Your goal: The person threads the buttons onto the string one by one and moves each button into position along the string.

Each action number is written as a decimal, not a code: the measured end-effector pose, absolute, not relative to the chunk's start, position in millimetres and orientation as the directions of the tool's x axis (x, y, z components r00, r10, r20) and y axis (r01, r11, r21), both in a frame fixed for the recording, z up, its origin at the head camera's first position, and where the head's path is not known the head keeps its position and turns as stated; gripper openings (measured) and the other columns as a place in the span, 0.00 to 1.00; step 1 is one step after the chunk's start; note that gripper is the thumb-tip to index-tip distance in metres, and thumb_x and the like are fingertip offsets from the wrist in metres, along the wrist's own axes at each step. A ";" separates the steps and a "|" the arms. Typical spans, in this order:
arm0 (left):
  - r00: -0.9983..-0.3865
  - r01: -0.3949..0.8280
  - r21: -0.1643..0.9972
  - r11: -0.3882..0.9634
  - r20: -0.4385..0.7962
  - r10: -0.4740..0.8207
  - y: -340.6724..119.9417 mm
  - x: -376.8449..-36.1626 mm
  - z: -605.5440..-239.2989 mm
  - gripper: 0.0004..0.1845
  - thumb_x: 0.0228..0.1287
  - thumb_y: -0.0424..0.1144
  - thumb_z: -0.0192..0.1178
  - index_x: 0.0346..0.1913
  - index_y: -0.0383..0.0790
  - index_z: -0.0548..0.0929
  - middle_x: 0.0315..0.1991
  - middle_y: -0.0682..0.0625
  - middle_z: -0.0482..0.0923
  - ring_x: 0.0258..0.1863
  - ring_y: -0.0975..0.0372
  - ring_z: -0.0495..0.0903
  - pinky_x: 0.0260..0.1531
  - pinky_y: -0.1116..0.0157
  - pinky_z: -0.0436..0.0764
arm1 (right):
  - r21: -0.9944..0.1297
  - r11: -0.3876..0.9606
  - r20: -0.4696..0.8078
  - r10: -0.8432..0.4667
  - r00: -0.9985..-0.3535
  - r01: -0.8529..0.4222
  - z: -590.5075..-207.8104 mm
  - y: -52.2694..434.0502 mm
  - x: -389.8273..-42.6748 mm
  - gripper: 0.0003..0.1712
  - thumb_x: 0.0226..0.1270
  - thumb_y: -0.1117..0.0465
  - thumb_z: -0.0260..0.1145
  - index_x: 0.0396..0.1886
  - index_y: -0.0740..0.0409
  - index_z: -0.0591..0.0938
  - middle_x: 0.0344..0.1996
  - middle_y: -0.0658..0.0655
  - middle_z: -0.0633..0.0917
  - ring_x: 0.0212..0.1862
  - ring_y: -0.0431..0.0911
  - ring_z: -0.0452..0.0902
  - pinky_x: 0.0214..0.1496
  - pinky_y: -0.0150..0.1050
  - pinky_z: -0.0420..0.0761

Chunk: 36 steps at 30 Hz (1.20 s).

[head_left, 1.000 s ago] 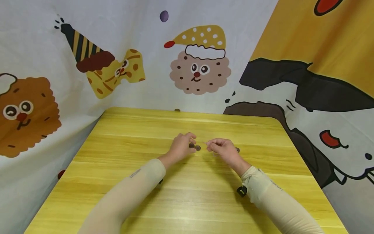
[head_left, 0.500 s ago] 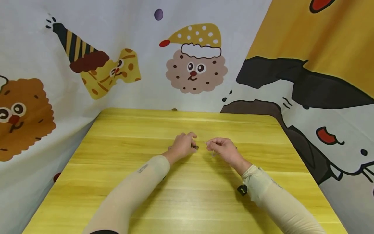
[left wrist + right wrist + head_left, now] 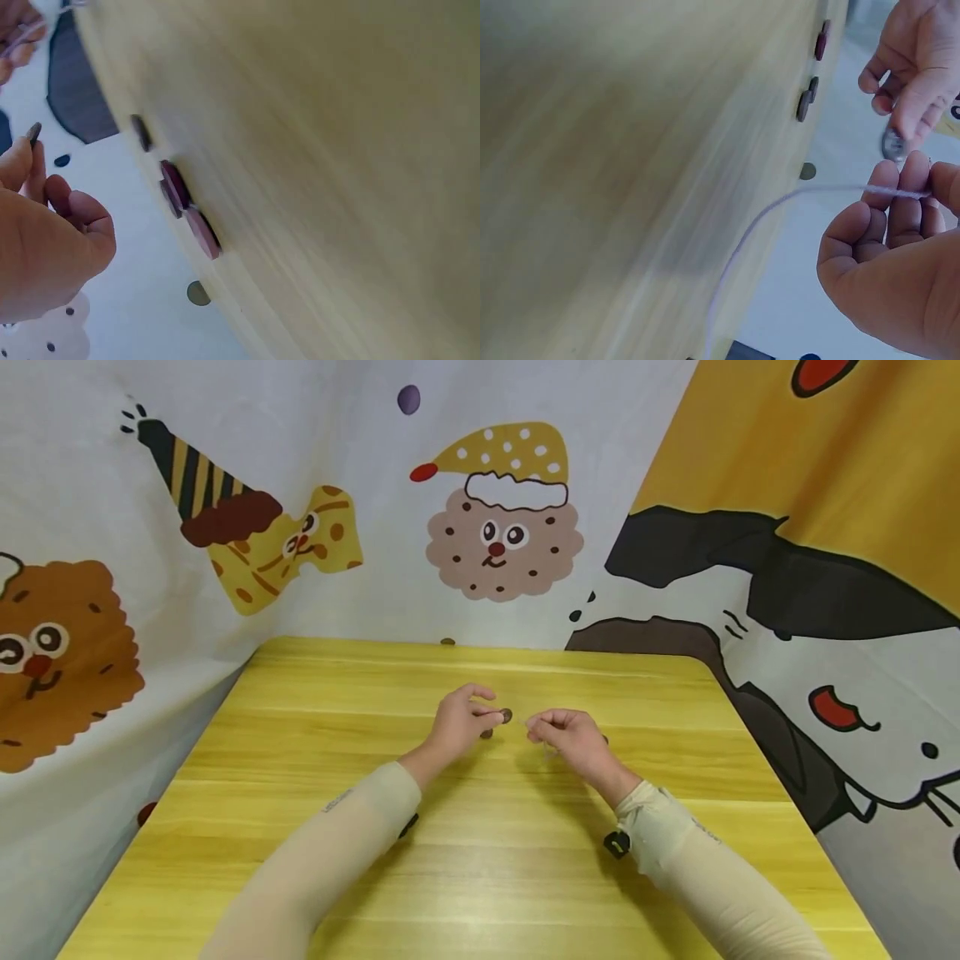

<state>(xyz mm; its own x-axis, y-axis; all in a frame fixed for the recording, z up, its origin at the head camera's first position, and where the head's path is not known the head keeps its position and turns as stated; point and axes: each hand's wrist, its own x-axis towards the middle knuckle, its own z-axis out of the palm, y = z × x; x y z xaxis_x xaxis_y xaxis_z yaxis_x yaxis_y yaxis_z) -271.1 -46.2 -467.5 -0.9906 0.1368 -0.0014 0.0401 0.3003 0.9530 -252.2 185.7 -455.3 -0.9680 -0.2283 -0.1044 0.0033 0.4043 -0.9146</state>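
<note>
My left hand (image 3: 453, 724) pinches a round dark button (image 3: 507, 716) between thumb and finger, raised above the table. Small holes show in the face of that button (image 3: 893, 144) in the right wrist view. Facing it from the right, my right hand (image 3: 572, 739) pinches a thin pale purple string (image 3: 802, 190) between thumb and fingertips. The string's long end curves down towards the table. A narrow space separates the button from the right fingertips (image 3: 915, 169). Under the left hand lies another dark button (image 3: 487, 733).
Several more brown and dark red buttons (image 3: 202, 232) lie on the wooden table (image 3: 450, 860), some overlapping. One button (image 3: 605, 739) shows partly behind the right hand. A white cloth with cartoon prints (image 3: 390, 602) hangs behind the table's far edge.
My left hand reached down among the buttons, then came up with one pinched at its fingertips. The right hand has stayed nearly in place, still pinching the string.
</note>
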 end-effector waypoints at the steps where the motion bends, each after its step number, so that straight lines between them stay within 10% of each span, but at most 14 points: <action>1: -0.993 0.021 0.966 0.256 -0.009 0.115 -47.6 -269.4 -465.1 0.18 0.70 0.37 0.73 0.59 0.43 0.83 0.48 0.44 0.92 0.46 0.47 0.92 0.49 0.45 0.89 | -0.913 0.408 -0.102 -0.216 -0.971 0.005 -454.2 184.4 -252.2 0.17 0.80 0.46 0.67 0.49 0.54 0.91 0.48 0.59 0.92 0.53 0.49 0.86 0.58 0.58 0.83; 25: -0.999 -0.023 1.000 0.014 -0.024 0.049 -47.5 -251.1 -456.8 0.17 0.64 0.37 0.78 0.53 0.42 0.85 0.44 0.45 0.93 0.42 0.53 0.93 0.46 0.52 0.91 | -0.855 0.490 0.098 -0.166 -0.981 -0.168 -440.9 159.1 -245.1 0.14 0.80 0.50 0.68 0.40 0.52 0.93 0.40 0.54 0.94 0.47 0.52 0.87 0.42 0.41 0.80; 36: -0.999 -0.001 1.000 0.005 -0.001 0.035 -45.3 -249.9 -459.0 0.16 0.63 0.36 0.78 0.51 0.42 0.86 0.43 0.45 0.93 0.42 0.51 0.92 0.53 0.39 0.87 | -0.853 0.496 0.091 -0.168 -0.982 -0.164 -441.9 158.1 -243.7 0.14 0.79 0.49 0.68 0.43 0.52 0.93 0.40 0.54 0.94 0.44 0.53 0.86 0.39 0.39 0.78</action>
<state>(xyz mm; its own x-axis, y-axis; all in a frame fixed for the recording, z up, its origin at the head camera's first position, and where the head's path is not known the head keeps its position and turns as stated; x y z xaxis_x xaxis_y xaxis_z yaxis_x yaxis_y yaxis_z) -249.9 -45.3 -459.0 -0.9994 0.0347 -0.0008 -0.0006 0.0050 1.0000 -243.7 158.1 -441.9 -0.9816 -0.1676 0.0910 -0.1638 0.4963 -0.8525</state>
